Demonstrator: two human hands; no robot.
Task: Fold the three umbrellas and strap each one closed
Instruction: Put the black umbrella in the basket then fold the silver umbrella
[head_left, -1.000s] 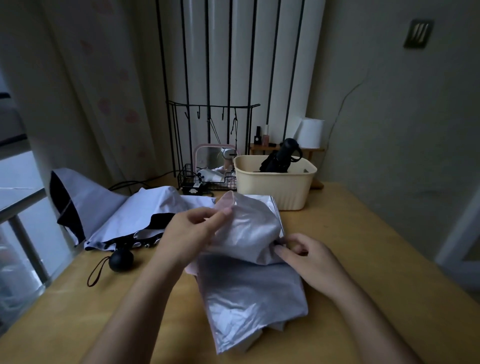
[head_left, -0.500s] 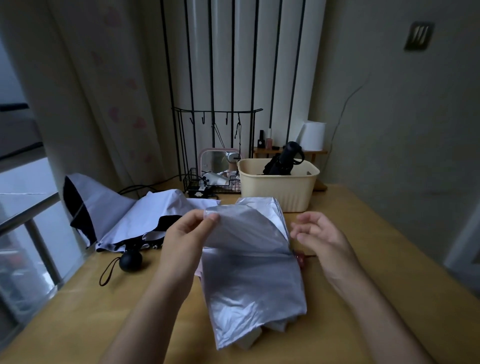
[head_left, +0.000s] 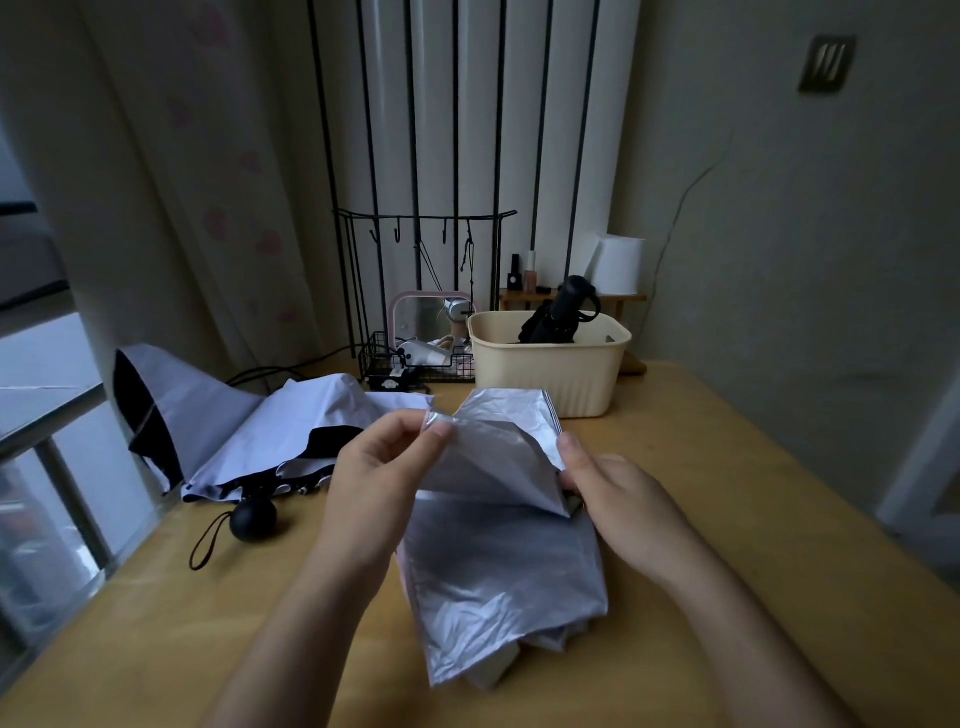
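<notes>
A silver umbrella lies collapsed on the wooden table in front of me, its fabric loose. My left hand pinches a raised flap of that fabric at its top left corner. My right hand grips the right edge of the same flap. A lavender and black umbrella lies unfolded at the left, with its round black handle and wrist loop beside it. A black folded umbrella stands in the cream basket.
Behind the basket stand a black wire rack, a pink mirror and a small wooden shelf with bottles. A window rail runs along the table's left edge; a wall is on the right.
My right hand, which had let go and hovered open, has come back and taken the flap's right edge. My left hand has kept its pinch and lifted the flap a little.
</notes>
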